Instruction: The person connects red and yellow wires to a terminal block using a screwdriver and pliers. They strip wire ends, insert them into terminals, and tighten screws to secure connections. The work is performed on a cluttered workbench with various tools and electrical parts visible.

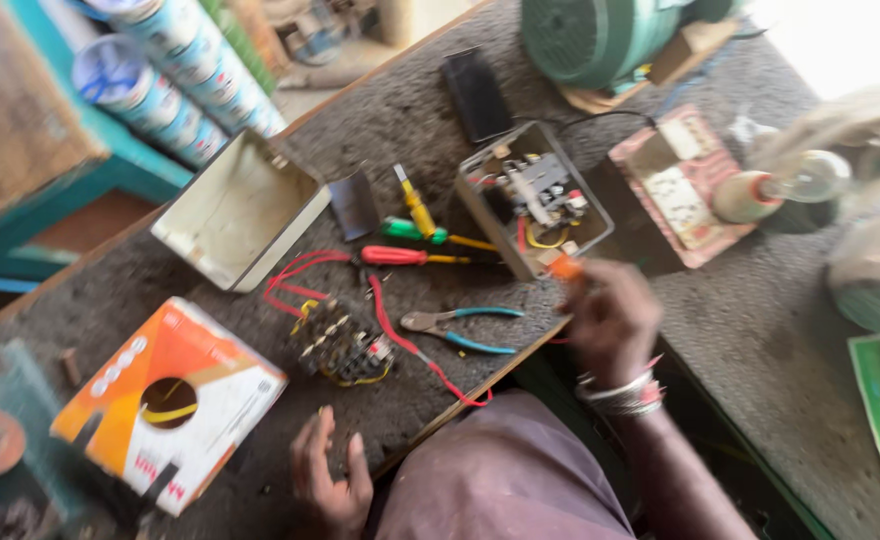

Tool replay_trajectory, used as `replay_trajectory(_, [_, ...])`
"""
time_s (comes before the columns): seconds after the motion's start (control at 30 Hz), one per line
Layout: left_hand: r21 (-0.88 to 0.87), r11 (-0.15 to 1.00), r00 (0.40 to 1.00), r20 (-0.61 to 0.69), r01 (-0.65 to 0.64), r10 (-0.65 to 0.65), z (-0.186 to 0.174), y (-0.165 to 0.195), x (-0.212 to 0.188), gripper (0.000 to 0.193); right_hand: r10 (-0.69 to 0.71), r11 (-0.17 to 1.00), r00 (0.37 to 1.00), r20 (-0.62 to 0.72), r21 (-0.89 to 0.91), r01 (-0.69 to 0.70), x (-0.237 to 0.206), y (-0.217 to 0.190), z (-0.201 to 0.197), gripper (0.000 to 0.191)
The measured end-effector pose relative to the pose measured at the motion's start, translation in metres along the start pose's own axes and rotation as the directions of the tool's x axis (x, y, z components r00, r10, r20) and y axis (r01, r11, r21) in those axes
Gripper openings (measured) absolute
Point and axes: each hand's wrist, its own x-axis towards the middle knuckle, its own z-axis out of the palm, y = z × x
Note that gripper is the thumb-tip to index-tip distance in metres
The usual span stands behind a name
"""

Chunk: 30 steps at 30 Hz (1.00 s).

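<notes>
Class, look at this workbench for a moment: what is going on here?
A person sits at a rough grey workbench. Their right hand holds a small orange-handled tool at the edge of an open metal box full of wired electrical parts. The left hand rests flat on the bench, holding nothing. Screwdrivers, blue-handled pliers, a wired switch block and an orange and white carton lie around.

The right hand (612,318) is blurred by motion; its fingers' grip on the orange-handled tool (566,268) can't be made out. The tool's tip is hidden inside the open metal box (534,198). Green motor (590,35) cut off at top edge; glass bulb (810,176) smeared at rt.
</notes>
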Motion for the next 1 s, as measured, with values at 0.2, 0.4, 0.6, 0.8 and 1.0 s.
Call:
replay_trajectory(0.2, [0.007, 0.997, 0.997, -0.031, -0.070, 0.071, 0.009, -0.029, -0.026, 0.035, -0.091, 0.886, 0.973, -0.212, -0.464, -0.018, 0.092, 0.094, -0.057, 0.008])
replay_trajectory(0.4, [-0.033, 0.998, 0.998, -0.024, -0.057, 0.056, 0.009, -0.028, -0.022, 0.033, 0.136, 0.690, 0.991, 0.004, -0.718, -0.092, 0.183, 0.124, -0.059, 0.009])
replay_trajectory(0.6, [-0.008, 0.996, 0.996, -0.008, -0.084, 0.084, 0.003, -0.015, -0.011, 0.034, 0.384, 0.584, 0.913, 0.136, -0.802, -0.126, 0.224, 0.103, -0.046, 0.008])
replay_trajectory(0.8, [-0.012, 0.998, 0.998, 0.019, -0.054, 0.054, -0.002, -0.007, -0.008, 0.036, 0.301, 0.461, 0.930, 0.211, -0.886, 0.052, 0.233, 0.085, -0.045, 0.017])
replay_trajectory(1.0, [-0.062, 0.993, 0.995, -0.001, -0.097, 0.097, -0.004, -0.010, -0.003, 0.034, 0.329, 0.484, 0.877, 0.350, -0.860, 0.161, 0.236, 0.084, -0.045, 0.023])
